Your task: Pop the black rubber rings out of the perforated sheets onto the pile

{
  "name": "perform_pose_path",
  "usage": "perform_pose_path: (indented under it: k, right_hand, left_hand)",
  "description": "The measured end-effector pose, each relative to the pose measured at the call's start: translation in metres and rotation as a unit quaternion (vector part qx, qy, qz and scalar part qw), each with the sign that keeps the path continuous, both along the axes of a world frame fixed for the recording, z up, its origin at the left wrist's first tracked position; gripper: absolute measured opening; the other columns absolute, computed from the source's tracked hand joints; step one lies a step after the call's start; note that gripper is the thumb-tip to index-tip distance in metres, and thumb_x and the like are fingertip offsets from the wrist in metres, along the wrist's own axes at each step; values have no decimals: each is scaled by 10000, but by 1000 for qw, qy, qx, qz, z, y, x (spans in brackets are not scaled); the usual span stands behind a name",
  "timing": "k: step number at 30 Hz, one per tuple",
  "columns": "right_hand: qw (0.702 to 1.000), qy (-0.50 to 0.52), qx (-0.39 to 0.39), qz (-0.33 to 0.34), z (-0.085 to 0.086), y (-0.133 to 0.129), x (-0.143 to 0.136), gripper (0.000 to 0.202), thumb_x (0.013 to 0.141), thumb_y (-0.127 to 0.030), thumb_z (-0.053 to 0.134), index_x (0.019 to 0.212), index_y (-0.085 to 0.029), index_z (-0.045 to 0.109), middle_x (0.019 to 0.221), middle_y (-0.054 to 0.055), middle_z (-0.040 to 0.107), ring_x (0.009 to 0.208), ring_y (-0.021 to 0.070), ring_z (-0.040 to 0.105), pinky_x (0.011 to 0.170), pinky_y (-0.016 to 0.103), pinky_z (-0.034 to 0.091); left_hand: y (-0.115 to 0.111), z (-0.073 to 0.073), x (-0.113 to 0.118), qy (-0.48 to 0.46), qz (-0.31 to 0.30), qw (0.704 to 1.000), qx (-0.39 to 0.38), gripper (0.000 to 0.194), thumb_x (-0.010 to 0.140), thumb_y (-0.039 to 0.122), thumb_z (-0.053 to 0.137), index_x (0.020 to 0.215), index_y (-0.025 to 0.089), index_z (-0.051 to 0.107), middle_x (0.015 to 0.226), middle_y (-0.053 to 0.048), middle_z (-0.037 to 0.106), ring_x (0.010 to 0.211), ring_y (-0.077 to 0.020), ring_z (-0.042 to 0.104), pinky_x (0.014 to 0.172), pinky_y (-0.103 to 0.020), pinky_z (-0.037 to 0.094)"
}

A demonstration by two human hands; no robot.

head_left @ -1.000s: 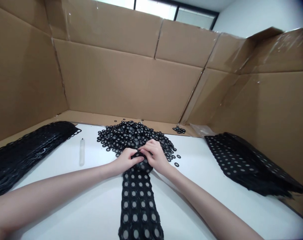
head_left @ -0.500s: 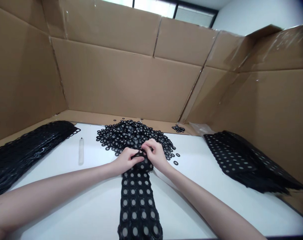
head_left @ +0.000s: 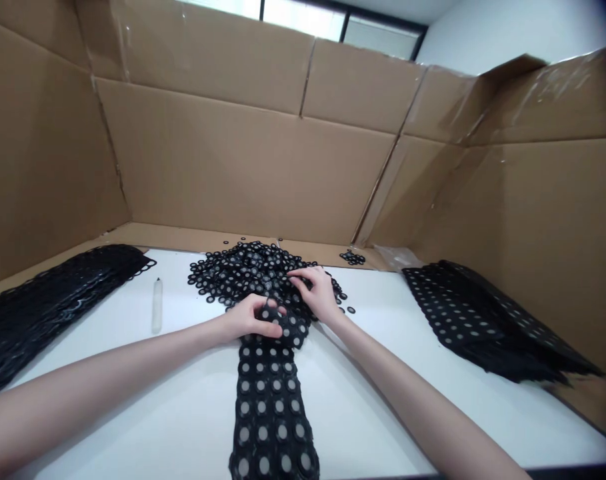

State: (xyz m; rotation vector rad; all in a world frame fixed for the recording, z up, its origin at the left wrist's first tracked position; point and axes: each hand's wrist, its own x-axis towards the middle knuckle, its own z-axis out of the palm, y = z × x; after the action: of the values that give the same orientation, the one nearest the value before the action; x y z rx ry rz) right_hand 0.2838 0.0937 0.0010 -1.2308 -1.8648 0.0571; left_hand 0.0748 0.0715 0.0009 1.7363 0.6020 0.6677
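A long black strip (head_left: pixel 270 403) with rows of round grey spots lies on the white table toward me. Its far end is folded up, and my left hand (head_left: pixel 247 317) grips that raised part between thumb and fingers. Beyond it is a heap of small black rings (head_left: pixel 247 267). My right hand (head_left: pixel 317 292) reaches over the heap's right side, thumb and fingertips drawn close together. Whatever may be between those fingertips is too small to make out.
A stack of black perforated strips (head_left: pixel 67 287) lies at left, near a clear pen-like tube (head_left: pixel 157 307). Spotted black strips (head_left: pixel 463 313) are piled at right. A small ring cluster (head_left: pixel 353 257) sits at the back. Cardboard walls (head_left: pixel 233 160) enclose the table (head_left: pixel 373 427).
My right hand has left the strip's raised end and moved up onto the ring heap. My left hand keeps hold of the strip, whose folded end now shows more spots.
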Motion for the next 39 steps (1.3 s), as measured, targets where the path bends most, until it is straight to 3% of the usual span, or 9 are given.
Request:
perform_pose_path:
  k: [4,8,11,15,18,23,30,35,39]
  right_hand:
    - [995,-85,17,43,-7,-1,-11,203,834,-242,526,965,-272,679,996,40,648,977,220,506,867,420,357]
    - [997,-21,60,43,10,-12,-2,254,884,-266,439,1024,-259,652,998,59,630,955,212,514,854,408,382]
    - [996,18,63,54,29,-24,4,247,894,-320,432,977,-250,654,930,52,637,906,201,527,835,384,397]
    - [983,-88,10,164,36,-31,0,264,781,-414,605,976,-240,646,903,46,647,885,205,529,822,378,391]
    - [973,-130,-1,189,28,-30,-5,271,769,-414,623,958,-221,649,833,46,652,840,197,526,799,377,380]
    - [969,-135,-10,207,26,-32,-9,251,776,-402,619,928,-207,656,797,44,654,804,187,526,771,359,377]
    - [975,-119,-23,188,32,-38,-13,176,801,-360,598,802,-194,656,709,21,653,736,157,540,749,328,348]
    - [975,-132,-78,163,29,-40,-19,255,864,-309,496,684,-190,632,676,16,630,729,147,536,762,319,326]
    - [980,-83,-120,132,24,-39,-22,294,839,-234,469,570,-167,566,621,12,558,646,132,506,653,268,356]
  left_hand:
    - [0,4,-1,52,-59,997,6,338,563,313,773,848,150,696,816,-8,676,828,-200,597,780,-276,435]
    - [-3,-1,1,-38,30,995,-87,233,647,341,723,749,140,664,726,1,655,714,-144,582,706,-250,428]
    - [-3,-5,4,-140,93,967,-194,234,636,309,742,767,155,625,762,5,655,743,-137,593,744,-263,432]
    - [-2,-7,4,-174,144,941,-252,315,577,261,785,814,174,596,788,18,647,780,-140,601,767,-276,428]
    - [0,-8,3,-153,131,956,-211,337,560,259,795,818,166,599,759,25,630,758,-134,589,751,-268,419]
    - [2,-6,3,-65,79,994,-36,246,590,284,771,697,114,628,661,12,606,669,-128,542,664,-244,387]
    - [-1,-7,4,-60,69,996,-1,216,694,327,690,709,120,630,664,10,591,653,-118,513,639,-232,378]
    - [-3,-6,2,-26,65,996,56,215,721,335,659,716,121,637,676,7,608,665,-127,525,634,-230,390]
    - [-5,-7,2,-2,61,995,79,219,731,333,644,804,129,671,787,-19,665,767,-166,573,700,-244,428]
